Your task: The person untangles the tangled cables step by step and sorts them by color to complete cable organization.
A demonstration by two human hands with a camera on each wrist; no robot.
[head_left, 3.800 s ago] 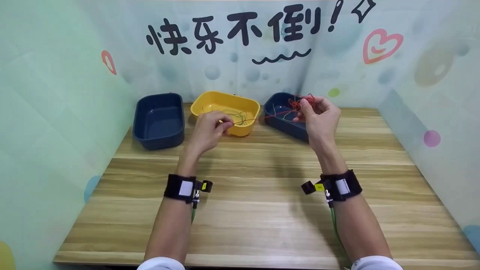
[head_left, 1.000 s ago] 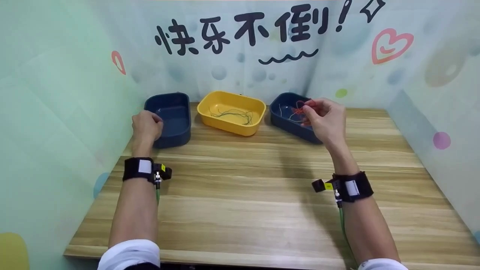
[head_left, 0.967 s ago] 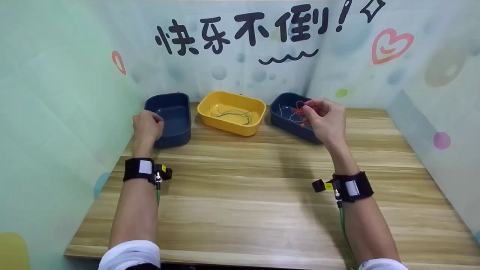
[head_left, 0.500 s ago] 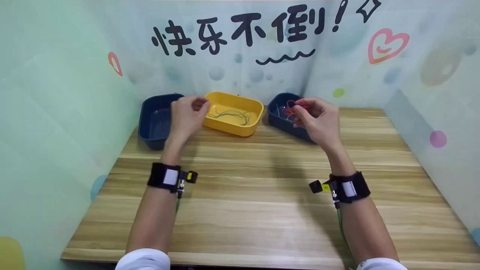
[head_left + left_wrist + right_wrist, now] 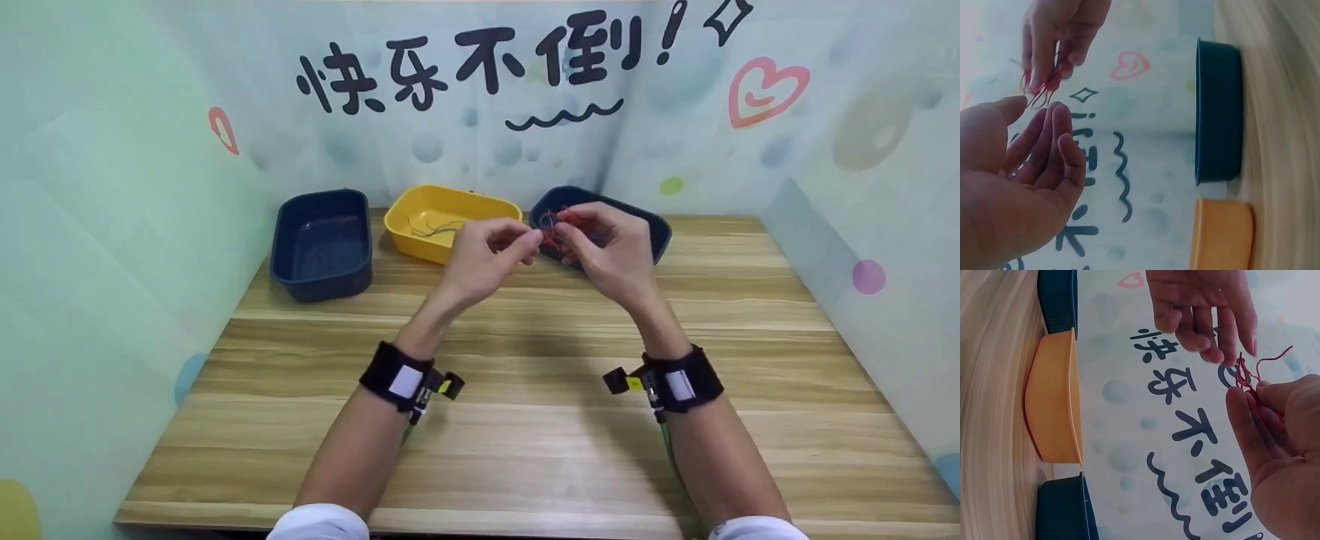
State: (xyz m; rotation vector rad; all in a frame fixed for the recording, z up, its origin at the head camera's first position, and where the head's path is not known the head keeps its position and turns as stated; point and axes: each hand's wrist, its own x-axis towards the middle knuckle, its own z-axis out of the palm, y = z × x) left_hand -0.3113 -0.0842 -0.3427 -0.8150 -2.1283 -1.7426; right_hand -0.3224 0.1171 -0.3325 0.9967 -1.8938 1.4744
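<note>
A tangle of red thread (image 5: 1244, 377) is pinched between the thumb and fingers of my right hand (image 5: 616, 255), raised in front of the right-hand dark blue box (image 5: 660, 231). Some loops and one loose end stick out of the tangle. My left hand (image 5: 484, 259) has come close on the left, its fingertips beside the red loops. Both wrist views show its thumb and fingers apart, with the loops near the gap and no grip on them. Behind it, the yellow box (image 5: 411, 246) holds dark green threads (image 5: 431, 231), partly covered by the hand.
Another dark blue box (image 5: 321, 286) stands at the left; I see no thread in it. The boxes line the back of the wooden table (image 5: 510, 450). A printed curtain (image 5: 360, 157) rises behind and at both sides. Each wrist wears a black strap with a camera and cable.
My left hand, earlier drawing a red strand out and then over the left blue box, has swung back right to the tangle. The right hand keeps its hold and has shifted slightly left.
</note>
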